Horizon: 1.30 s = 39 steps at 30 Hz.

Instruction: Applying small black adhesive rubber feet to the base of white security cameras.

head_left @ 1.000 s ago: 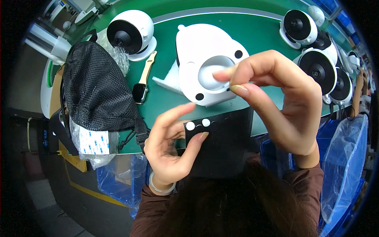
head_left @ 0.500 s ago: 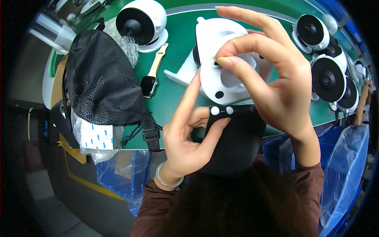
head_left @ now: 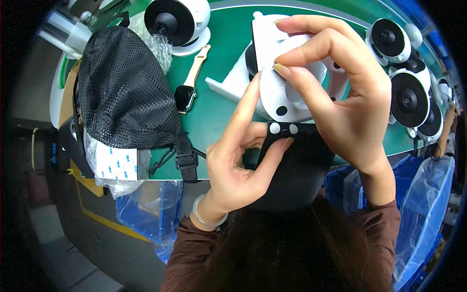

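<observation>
We have the white camera (head_left: 272,95) just beyond our left hand (head_left: 241,168), partly hidden by our right hand (head_left: 350,87), the nearer, which masks its long axis. Our right thumb and forefinger meet above it, anything between too small to tell; our left pinches the black sheet (head_left: 296,170), forefinger extended.

On the green counter (head_left: 221,53), a watch (head_left: 185,97) with a pale strap lies just right of a black mesh bag (head_left: 129,92), with clear wrap (head_left: 158,48) and a white camera (head_left: 170,22) with a black face beyond. A white stack (head_left: 115,163) printed in blue shows below the bag, near the counter's front edge. More black-faced cameras (head_left: 408,99) crowd the right end, above blue bins (head_left: 423,214) with clear plastic.
</observation>
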### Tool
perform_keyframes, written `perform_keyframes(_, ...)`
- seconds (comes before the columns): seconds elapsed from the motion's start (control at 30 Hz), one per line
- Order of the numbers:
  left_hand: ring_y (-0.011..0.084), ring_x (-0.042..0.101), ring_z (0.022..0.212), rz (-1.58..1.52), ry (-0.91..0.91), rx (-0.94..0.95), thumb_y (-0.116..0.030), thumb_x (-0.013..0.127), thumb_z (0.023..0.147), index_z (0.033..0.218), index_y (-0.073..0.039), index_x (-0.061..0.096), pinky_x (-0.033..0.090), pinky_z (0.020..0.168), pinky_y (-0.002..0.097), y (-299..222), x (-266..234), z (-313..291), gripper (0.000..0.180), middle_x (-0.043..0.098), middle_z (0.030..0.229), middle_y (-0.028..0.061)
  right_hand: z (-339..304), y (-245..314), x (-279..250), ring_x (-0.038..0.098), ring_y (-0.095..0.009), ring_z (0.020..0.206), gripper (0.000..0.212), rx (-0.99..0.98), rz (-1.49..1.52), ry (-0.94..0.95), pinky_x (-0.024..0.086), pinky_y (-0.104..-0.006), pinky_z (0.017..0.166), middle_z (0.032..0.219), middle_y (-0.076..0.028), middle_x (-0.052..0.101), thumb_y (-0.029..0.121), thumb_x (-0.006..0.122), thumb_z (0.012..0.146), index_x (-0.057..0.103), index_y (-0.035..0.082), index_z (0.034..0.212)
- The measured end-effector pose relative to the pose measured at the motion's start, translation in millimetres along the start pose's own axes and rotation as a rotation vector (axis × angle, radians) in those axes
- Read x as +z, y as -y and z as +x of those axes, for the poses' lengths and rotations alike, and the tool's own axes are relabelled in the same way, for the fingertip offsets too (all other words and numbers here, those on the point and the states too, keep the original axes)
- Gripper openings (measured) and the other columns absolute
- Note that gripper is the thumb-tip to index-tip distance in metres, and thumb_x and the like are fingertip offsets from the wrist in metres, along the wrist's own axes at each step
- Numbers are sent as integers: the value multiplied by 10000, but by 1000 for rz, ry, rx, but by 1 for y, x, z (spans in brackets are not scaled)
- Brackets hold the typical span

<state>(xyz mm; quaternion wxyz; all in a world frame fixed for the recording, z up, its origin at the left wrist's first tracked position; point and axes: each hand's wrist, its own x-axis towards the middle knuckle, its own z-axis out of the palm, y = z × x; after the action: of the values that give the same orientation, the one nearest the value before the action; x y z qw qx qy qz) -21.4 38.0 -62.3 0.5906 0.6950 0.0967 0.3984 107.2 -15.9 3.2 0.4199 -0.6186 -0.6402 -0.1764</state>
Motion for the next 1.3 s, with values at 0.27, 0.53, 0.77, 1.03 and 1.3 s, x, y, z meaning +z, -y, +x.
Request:
perform_keyframes(0.27, 47, 531, 685, -3, -8, -5, 92, 582, 692, 1259, 33, 299, 425, 643, 175, 0, -2, 0, 636, 599, 742, 40, 1, -2, -6, 574, -235, 903, 118, -30, 2, 27, 466, -284, 730, 1061, -149, 536, -24, 648, 618, 570, -14, 707)
perform_keyframes(0.53, 73, 562, 744, -160, 84, -211, 79, 590, 711, 1069, 73, 473, 444, 651, 182, -2, -6, 7, 377, 614, 838, 82, -7, 5, -10, 565, -248, 896, 192, -6, -193, 20, 429, -375, 797, 990, -106, 577, 2, 662, 593, 600, 58, 766)
perform_keyframes(0.77, 85, 569, 736, -104, 46, -151, 84, 579, 717, 975, 86, 535, 453, 641, 191, -1, -5, 14, 262, 609, 824, 78, -3, -2, -11, 574, -272, 825, 193, -39, -126, -27, 470, -321, 686, 891, -91, 598, -25, 658, 558, 592, 44, 726)
perform_keyframes(1.03, 90, 564, 741, -76, 41, -171, 87, 579, 716, 954, 93, 532, 447, 660, 195, -3, -7, 14, 243, 604, 810, 76, -2, -19, -16, 555, -127, 789, 215, 280, 321, -13, 422, -224, 662, 916, -82, 596, 36, 544, 746, 569, 20, 960)
perform_keyframes(1.3, 90, 559, 745, -73, 42, -150, 97, 571, 716, 957, 102, 523, 438, 671, 193, -4, -6, 14, 245, 598, 809, 79, -1, -15, -11, 523, -106, 722, 235, 370, 232, 138, 399, -203, 595, 806, -53, 567, 85, 650, 673, 576, 17, 886)
